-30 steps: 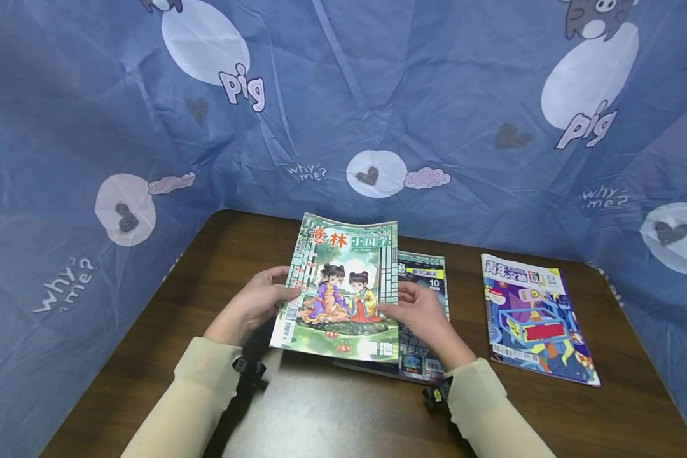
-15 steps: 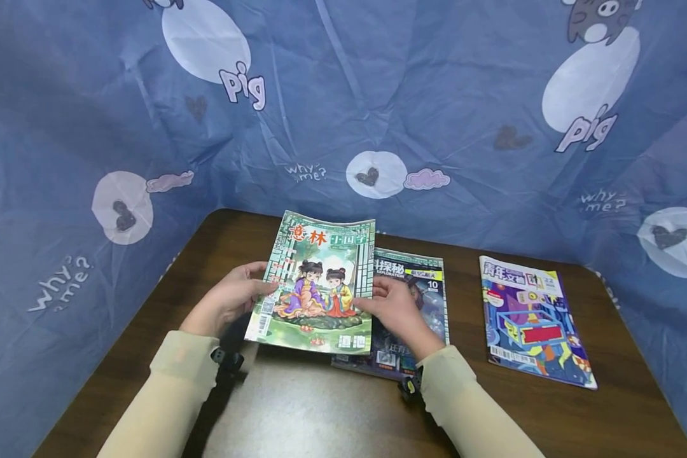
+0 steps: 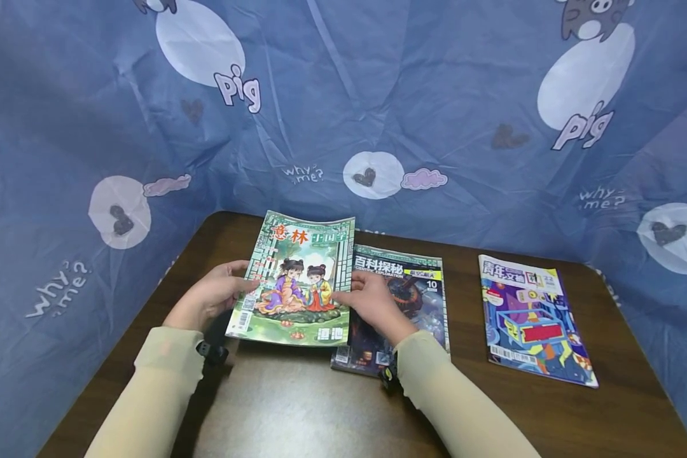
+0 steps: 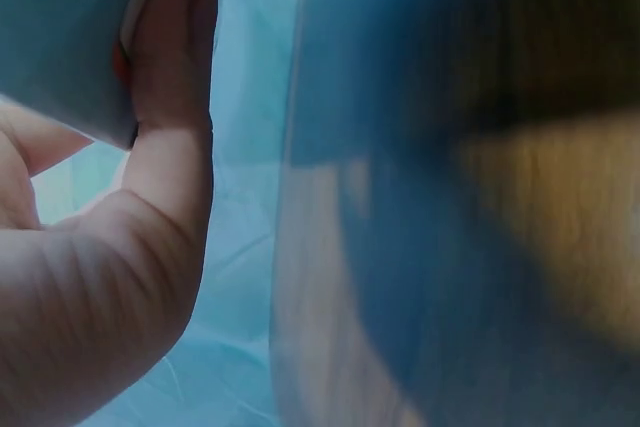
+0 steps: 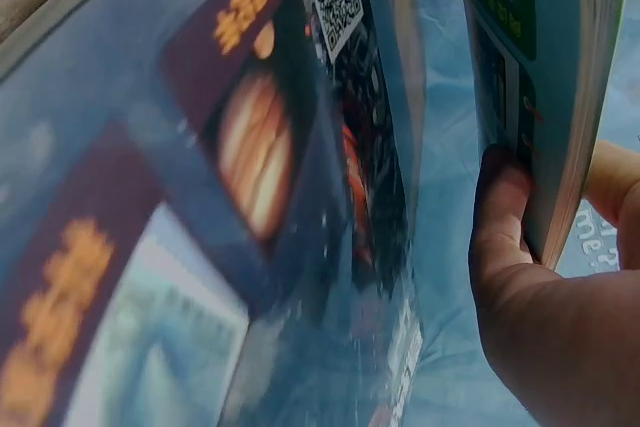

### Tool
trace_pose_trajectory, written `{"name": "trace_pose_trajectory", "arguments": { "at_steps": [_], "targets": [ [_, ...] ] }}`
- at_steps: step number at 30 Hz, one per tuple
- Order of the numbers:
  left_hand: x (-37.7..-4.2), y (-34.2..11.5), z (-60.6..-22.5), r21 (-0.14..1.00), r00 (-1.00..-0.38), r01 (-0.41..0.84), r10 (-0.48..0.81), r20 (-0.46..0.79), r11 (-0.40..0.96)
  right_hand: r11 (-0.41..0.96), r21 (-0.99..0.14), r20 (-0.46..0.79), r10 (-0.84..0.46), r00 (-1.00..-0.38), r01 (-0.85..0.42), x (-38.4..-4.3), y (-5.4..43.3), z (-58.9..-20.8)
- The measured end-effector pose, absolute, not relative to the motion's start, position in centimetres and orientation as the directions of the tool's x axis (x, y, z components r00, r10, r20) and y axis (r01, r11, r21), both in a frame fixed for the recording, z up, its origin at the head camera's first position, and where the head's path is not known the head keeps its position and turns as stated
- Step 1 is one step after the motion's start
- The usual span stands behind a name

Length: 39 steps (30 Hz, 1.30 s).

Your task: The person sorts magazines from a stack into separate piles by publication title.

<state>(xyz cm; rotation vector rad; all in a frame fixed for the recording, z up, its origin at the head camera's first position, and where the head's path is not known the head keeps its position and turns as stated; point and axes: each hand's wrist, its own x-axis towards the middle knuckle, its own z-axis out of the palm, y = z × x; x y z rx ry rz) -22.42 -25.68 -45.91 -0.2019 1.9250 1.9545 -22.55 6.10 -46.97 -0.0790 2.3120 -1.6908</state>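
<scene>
A green magazine (image 3: 298,280) with two cartoon figures on its cover is held up, tilted, between both hands. My left hand (image 3: 214,292) pinches its left edge, thumb on the cover and fingers behind; the left wrist view shows the fingers (image 4: 175,77) against its back. On the opposite edge my right hand (image 3: 374,302) pinches it with the thumb in front. In the right wrist view the page edges of the green magazine (image 5: 570,97) show between thumb and fingers. Below and right of it lies a dark space-themed magazine (image 3: 423,318), partly covered by the right hand and the green magazine.
A purple and white magazine (image 3: 535,321) lies apart on the right of the brown wooden table (image 3: 286,407). Behind the table hangs a blue cloth (image 3: 309,108) printed with pigs and words, and it also rises along both sides.
Both hands have carried the green magazine leftward, exposing more of the dark magazine beneath. The purple magazine has stayed in place.
</scene>
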Motion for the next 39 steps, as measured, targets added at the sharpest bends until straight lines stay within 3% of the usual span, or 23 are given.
{"name": "trace_pose_trajectory", "arguments": {
  "at_steps": [22, 39],
  "targets": [
    [-23.2, -29.1, -47.1, 0.91, -0.911, -0.398, 0.069, -0.407, 0.121, 0.402, -0.909, -0.224, -0.242, -0.944, 0.113, -24.4, 1.2, -47.3],
    [-23.0, -31.4, -47.0, 0.885, -0.903, -0.42, 0.006, -0.43, 0.202, 0.571, -0.819, -0.23, -0.235, -0.944, 0.058, -25.6, -1.9, -48.4]
  ]
}}
